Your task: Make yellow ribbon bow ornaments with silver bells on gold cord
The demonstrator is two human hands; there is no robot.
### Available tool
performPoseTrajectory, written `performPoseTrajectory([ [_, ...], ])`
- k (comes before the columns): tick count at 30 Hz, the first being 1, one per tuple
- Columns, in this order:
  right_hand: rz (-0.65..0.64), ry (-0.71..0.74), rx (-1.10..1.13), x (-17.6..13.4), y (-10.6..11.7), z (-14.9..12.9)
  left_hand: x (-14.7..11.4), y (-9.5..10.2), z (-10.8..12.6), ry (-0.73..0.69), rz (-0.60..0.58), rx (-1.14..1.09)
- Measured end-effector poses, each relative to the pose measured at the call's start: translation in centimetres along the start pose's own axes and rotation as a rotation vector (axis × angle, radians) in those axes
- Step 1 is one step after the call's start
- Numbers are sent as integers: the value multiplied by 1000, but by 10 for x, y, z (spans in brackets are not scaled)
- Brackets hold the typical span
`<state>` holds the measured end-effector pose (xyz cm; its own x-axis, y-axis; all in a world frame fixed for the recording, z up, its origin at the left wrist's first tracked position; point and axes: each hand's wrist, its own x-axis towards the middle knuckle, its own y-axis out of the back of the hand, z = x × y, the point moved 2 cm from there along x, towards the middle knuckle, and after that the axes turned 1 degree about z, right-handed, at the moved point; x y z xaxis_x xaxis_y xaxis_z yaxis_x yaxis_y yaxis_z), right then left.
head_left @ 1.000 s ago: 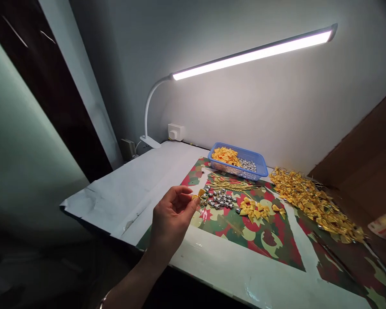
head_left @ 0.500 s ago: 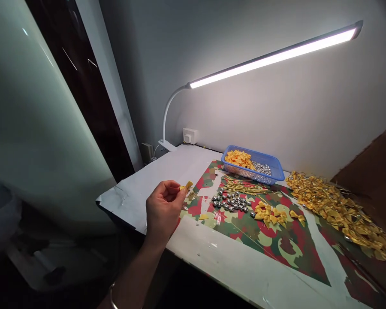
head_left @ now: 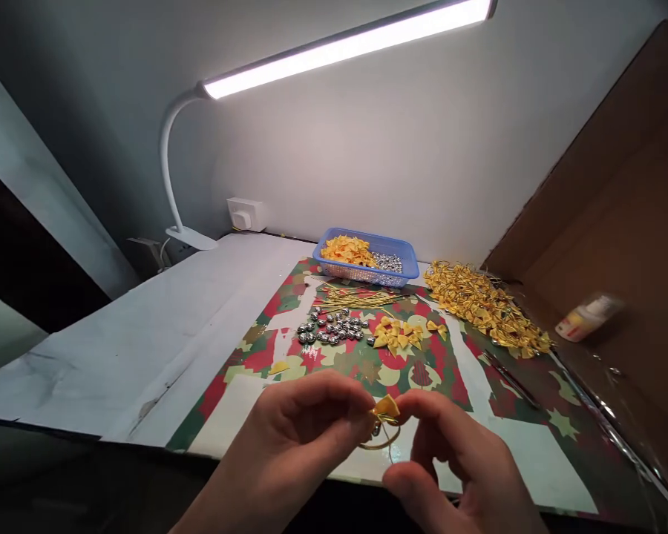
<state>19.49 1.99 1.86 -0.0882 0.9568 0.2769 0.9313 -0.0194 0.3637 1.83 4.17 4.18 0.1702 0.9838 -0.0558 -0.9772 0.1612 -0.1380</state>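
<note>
Head view: with the yellow bow [head_left: 387, 407] pinched in the left hand [head_left: 306, 437] at lower centre of the frame and the right hand [head_left: 473, 460] parted at finger and thumb beside it, best grip lightly to spare its shape.

My left grip [head_left: 298, 445] pinches a yellow bow [head_left: 387, 406], its flared end by my right grip [head_left: 473, 452]; a gold cord [head_left: 376, 448] loops below.

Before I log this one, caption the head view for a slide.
Under a lit lamp, the left hand pinches a yellow bow, the right hand beside it, with silver balls beyond.
</note>
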Motion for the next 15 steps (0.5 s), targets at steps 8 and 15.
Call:
performPoseTrajectory([
  [8, 105, 68, 26, 4, -12, 5, 1, 0, -9, -227, -38, 276],
  [15, 101, 86, -83, 6, 0, 10, -2, -2, -5, -207, -62, 392],
])
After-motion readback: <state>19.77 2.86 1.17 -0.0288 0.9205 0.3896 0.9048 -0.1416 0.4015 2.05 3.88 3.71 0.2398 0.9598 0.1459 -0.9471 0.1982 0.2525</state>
